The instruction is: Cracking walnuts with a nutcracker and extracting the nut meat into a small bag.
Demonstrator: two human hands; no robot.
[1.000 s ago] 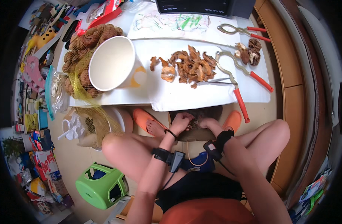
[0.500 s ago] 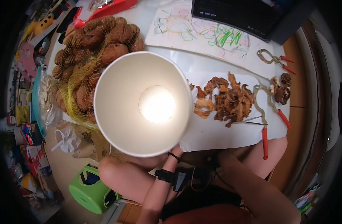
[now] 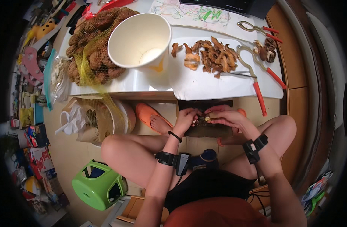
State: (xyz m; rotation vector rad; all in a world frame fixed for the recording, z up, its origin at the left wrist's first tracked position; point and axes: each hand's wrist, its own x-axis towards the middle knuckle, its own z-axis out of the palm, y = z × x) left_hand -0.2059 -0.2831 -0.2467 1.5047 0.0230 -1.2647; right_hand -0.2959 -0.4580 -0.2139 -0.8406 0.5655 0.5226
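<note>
Both hands work close together over a dark brown open bag or bin (image 3: 211,131), below the table's front edge. My right hand (image 3: 231,116) is closed, with a small pale yellowish piece (image 3: 208,118) at its fingertips; its kind is not clear. Close beside it, my left hand (image 3: 186,120) has its fingers bent in, and I cannot make out what they hold. Dark bits show beneath the fingers. On the white paper (image 3: 184,85) above lie brown, shrivelled pieces (image 3: 219,56). A tall white paper cup (image 3: 139,41), looking empty, stands to their left.
A yellow net bag (image 3: 94,56) of brown, nut-like lumps sits at the left. Two red-handled plier-type crackers (image 3: 259,94) and tweezers (image 3: 236,73) lie at the right, near broken shells (image 3: 268,51). A green stool (image 3: 97,185) and a paper bag (image 3: 92,123) stand lower left.
The view has shifted, so the cup and table now appear higher and the cup smaller. Both hands, hidden earlier, have come into sight below the table edge.
</note>
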